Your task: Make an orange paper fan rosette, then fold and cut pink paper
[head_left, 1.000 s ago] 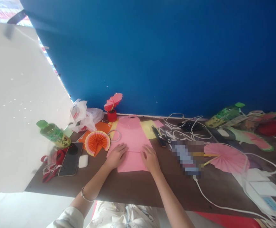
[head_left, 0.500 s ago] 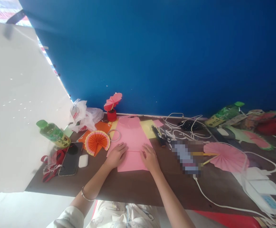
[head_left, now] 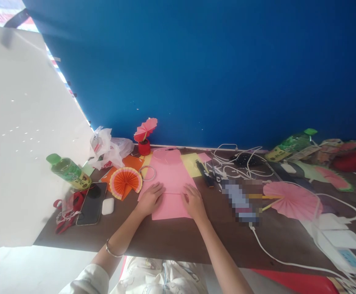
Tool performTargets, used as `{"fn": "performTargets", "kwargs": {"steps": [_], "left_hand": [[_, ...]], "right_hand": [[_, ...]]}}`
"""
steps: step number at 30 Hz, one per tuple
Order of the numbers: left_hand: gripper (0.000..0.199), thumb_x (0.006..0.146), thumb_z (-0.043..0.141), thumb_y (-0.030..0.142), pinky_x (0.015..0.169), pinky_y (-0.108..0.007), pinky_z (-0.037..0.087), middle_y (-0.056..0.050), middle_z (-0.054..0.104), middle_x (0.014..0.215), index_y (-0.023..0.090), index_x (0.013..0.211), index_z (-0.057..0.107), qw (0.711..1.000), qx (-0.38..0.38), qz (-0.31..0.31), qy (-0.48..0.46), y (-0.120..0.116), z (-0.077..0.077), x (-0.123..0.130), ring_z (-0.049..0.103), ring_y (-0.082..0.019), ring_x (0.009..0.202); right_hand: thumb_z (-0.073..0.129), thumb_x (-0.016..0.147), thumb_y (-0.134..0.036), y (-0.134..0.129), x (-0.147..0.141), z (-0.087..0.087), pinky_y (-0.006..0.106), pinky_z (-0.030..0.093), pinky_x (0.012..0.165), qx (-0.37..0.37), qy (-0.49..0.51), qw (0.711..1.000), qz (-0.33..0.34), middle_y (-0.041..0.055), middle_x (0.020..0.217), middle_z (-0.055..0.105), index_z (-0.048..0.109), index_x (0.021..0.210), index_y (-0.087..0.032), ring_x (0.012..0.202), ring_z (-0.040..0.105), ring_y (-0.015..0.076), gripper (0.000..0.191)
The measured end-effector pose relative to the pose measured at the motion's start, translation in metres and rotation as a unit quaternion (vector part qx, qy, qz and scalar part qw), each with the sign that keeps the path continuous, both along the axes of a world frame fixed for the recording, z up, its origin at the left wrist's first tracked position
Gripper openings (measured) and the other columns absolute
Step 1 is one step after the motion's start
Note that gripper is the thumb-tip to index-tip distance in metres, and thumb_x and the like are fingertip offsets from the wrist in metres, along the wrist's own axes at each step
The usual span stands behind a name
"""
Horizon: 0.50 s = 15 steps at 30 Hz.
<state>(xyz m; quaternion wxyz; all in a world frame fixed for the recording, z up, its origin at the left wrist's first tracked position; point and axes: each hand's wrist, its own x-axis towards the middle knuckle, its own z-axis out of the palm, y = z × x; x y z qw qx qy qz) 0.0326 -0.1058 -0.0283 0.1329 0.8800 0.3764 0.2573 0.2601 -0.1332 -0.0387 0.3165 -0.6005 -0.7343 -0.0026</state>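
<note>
A pink sheet of paper [head_left: 173, 175] lies on the dark brown table in front of me, with a narrow crosswise fold between my hands. My left hand [head_left: 151, 199] is at the left end of that fold, fingers together and bent over the paper with the thumb near the crease. At the right end, my right hand [head_left: 193, 201] has its fingers curled onto the same fold. Both hands are closed on the paper; what lies under the fingertips is hidden. Just left of the sheet are a silver ring [head_left: 148, 173] and an orange pleated paper fan [head_left: 125, 182].
Left are a phone [head_left: 92, 204], a white case [head_left: 108, 206], red-handled scissors [head_left: 69, 210] and a green-capped bottle [head_left: 70, 171]. A red pot with a paper flower [head_left: 144, 147] stands behind. Right lie a black box cutter [head_left: 204, 173], white cables [head_left: 251, 163] and a pink fan [head_left: 294, 200].
The view has shifted very slightly. Both hands stay at the same places on the pink paper, with no clear movement.
</note>
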Motion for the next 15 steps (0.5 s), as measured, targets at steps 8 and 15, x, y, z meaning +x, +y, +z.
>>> {"fn": "performTargets", "kwargs": {"steps": [8,15], "left_hand": [[0.040,0.089,0.034,0.018,0.104,-0.040,0.035,-0.009,0.050,0.130,0.014,0.127,0.044,0.996,0.057,0.002,0.071,-0.0020,-0.0014,0.0033,0.039,-0.020,0.126],[0.039,0.091,0.033,0.029,0.099,-0.040,0.039,-0.012,0.048,0.131,0.016,0.127,0.045,0.987,0.102,0.027,0.120,-0.0086,-0.0010,0.0086,0.043,-0.023,0.123]], "right_hand": [[0.045,0.083,-0.028,0.0008,0.0004,-0.0040,0.044,0.042,0.095,0.016,-0.012,1.000,-0.004,0.0138,0.111,0.062,0.061,0.106,-0.013,0.110,0.053,0.0258,0.031],[0.045,0.083,-0.026,-0.0007,-0.0022,0.0018,0.043,0.041,0.096,0.005,-0.025,1.000,-0.013,0.0148,0.110,0.062,0.062,0.104,-0.011,0.109,0.053,0.0258,0.030]]}}
